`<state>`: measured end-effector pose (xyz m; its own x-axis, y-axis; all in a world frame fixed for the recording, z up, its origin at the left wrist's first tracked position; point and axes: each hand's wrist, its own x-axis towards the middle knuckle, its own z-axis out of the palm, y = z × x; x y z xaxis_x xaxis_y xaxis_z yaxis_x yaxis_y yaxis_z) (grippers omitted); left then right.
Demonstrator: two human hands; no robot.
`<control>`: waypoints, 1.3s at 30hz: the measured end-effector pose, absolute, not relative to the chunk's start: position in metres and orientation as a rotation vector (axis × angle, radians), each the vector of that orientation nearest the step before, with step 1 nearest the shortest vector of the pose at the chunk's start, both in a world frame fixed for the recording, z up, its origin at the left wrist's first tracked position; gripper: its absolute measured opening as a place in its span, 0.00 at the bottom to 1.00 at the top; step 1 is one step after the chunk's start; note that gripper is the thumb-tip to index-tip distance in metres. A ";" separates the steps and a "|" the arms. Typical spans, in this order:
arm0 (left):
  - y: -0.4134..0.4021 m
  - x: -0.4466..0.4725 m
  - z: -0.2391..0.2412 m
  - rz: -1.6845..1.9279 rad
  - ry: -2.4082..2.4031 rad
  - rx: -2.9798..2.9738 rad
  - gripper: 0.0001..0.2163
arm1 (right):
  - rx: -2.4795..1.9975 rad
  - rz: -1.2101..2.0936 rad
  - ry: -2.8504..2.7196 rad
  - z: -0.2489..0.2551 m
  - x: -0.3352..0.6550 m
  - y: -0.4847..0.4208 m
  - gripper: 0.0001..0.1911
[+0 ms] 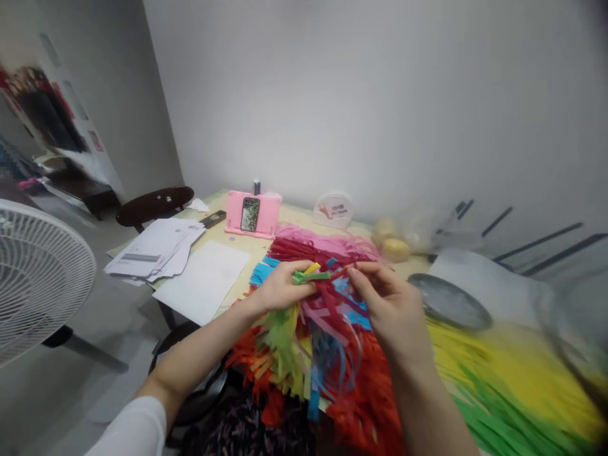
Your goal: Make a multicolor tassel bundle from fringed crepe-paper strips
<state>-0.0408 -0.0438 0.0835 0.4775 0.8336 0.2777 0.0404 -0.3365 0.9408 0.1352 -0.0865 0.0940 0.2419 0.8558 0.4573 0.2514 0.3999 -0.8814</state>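
Observation:
My left hand (284,285) is closed on the top of a bundle of coloured paper strips (327,310). A green strip and a yellow one stick out past its thumb. My right hand (387,297) pinches the end of a red strip (339,272) to the right of that bundle. Pink, blue, red and yellow-green strips hang down below both hands. Under them lie fringed red-orange paper (365,386) and blue paper strips (261,271). Behind the hands are dark red strips (289,249) and pink strips (323,239).
A pink tablet case (232,212) with a phone (249,214) stands at the back. Paper sheets (159,250) lie at the left, near a white fan (38,278). To the right are an oval grey dish (449,301), yellow strips (513,361) and green strips (517,411).

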 end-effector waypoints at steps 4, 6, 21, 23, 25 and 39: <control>-0.037 -0.040 0.079 1.048 0.726 1.542 0.13 | -1.117 0.432 -1.361 0.088 0.150 -0.084 0.11; -0.029 -0.043 0.081 1.104 0.739 1.471 0.14 | -1.134 0.333 -1.393 0.085 0.158 -0.077 0.11; -0.016 -0.029 0.085 0.908 0.655 1.343 0.23 | -1.006 0.410 -1.442 0.081 0.135 -0.061 0.12; -0.018 -0.032 0.083 0.989 0.661 1.339 0.22 | -1.036 0.378 -1.372 0.080 0.134 -0.067 0.12; -0.022 -0.036 0.083 1.111 0.726 1.354 0.22 | -1.118 0.319 -1.311 0.079 0.132 -0.077 0.12; -0.037 -0.038 0.077 1.215 0.842 1.597 0.12 | -1.335 0.335 -1.455 0.076 0.118 -0.096 0.17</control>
<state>-0.0382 -0.0372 0.0773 0.2763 0.9046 0.3247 -0.0136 -0.3342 0.9424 0.1180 -0.0961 0.0756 0.2112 0.8389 0.5016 0.5349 0.3303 -0.7777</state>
